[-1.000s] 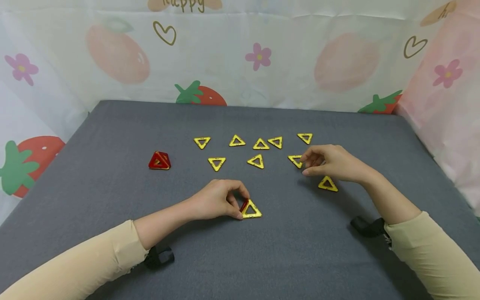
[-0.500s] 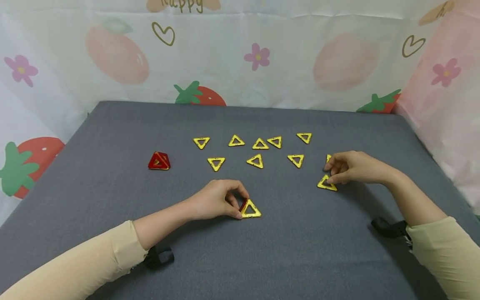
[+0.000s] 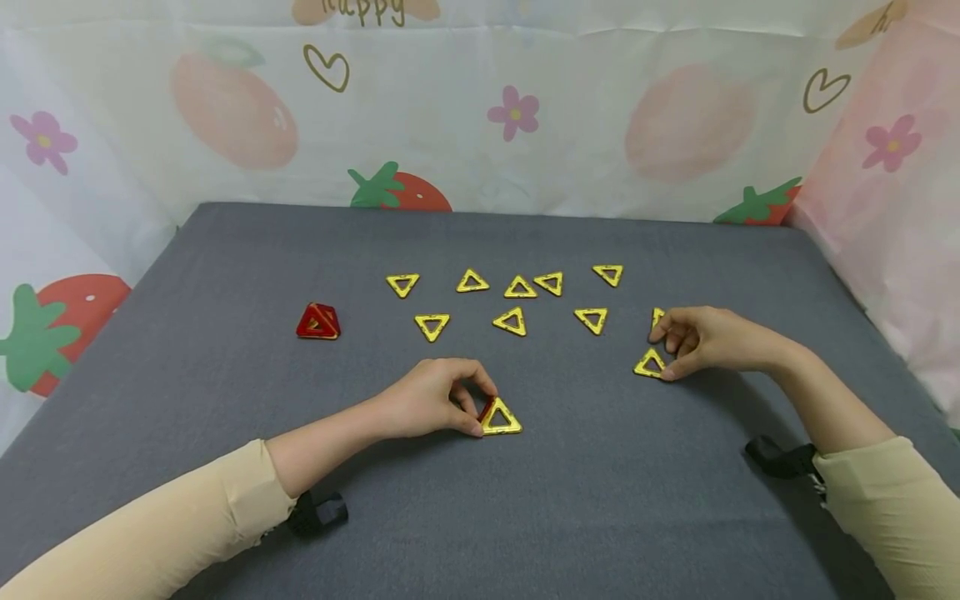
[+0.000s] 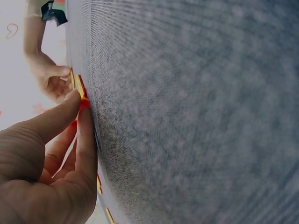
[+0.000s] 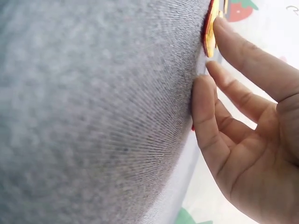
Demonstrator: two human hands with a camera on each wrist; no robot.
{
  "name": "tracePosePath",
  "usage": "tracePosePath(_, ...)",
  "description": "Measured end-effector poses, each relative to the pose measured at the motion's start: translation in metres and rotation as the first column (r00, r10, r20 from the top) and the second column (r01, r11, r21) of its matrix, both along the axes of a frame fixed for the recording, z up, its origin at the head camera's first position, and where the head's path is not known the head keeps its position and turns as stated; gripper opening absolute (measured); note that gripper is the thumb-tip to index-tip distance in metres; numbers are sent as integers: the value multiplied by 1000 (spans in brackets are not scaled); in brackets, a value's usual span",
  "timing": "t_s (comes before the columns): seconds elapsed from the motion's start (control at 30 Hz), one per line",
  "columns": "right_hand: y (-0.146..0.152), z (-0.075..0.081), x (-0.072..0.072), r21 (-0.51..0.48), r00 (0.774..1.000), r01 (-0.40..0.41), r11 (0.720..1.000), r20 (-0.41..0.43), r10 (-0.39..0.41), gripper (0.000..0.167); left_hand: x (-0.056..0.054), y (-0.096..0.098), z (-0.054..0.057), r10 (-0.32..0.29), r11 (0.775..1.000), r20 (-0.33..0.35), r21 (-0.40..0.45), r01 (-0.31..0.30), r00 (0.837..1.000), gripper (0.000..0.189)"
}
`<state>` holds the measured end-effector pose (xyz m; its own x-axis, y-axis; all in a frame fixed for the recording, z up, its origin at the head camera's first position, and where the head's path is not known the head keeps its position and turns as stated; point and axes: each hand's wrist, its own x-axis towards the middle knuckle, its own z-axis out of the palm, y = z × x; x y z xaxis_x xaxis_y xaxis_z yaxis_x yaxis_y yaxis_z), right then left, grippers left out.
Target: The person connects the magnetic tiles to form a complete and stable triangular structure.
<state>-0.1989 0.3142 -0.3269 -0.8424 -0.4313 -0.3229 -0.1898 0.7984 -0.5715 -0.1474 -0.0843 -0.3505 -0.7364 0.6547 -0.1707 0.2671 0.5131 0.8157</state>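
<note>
In the head view my left hand (image 3: 431, 404) pinches a red-edged piece between thumb and fingertips, right beside a yellow triangular magnetic tile (image 3: 512, 427). The left wrist view shows the pinched red edge (image 4: 84, 103) at the thumb tip, low over the cloth. My right hand (image 3: 712, 337) is farther right, its thumb touching the corner of another yellow triangular tile (image 3: 645, 364). Beyond its fingertips, one more yellow tile (image 3: 657, 317) is partly hidden. In the right wrist view the thumb rests against the tile (image 5: 211, 35), with the other fingers loosely bent and apart from it.
Several yellow triangular tiles lie flat across the middle and back, among them one tile (image 3: 432, 317) in the nearer row. A red triangular pyramid-like piece (image 3: 318, 308) stands at left. Grey cloth (image 3: 570, 517) covers the table, and a printed curtain (image 3: 570, 150) hangs behind.
My right hand has moved right, from the tile in the nearer row to the two rightmost tiles, and its thumb has shifted to the nearer one's corner. My left hand holds its place.
</note>
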Motion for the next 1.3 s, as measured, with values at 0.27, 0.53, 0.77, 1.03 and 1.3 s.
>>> tracePosePath(0.27,-1,-2,2,0,1000,-16,1000,-24,16,44,-1,0,-1,1,1000,1,1,-1,1000,38)
tracePosePath(0.53,-4,-1,2,-1,999,-29,1000,-32,28,41,-1,0,-1,2,1000,1,6,-2,1000,38)
tracePosePath(0.77,-11,3,3,3,998,-10,1000,-64,10,40,-1,0,-2,3,1000,2,7,-3,1000,38)
tracePosePath(1.03,-18,7,4,-5,999,-20,1000,-42,20,29,-2,0,-3,-3,1000,-8,4,3,1000,38)
tracePosePath(1.3,-34,10,8,-114,999,-41,993,1,41,25,-2,0,-4,-6,1000,-19,1,6,1000,38)
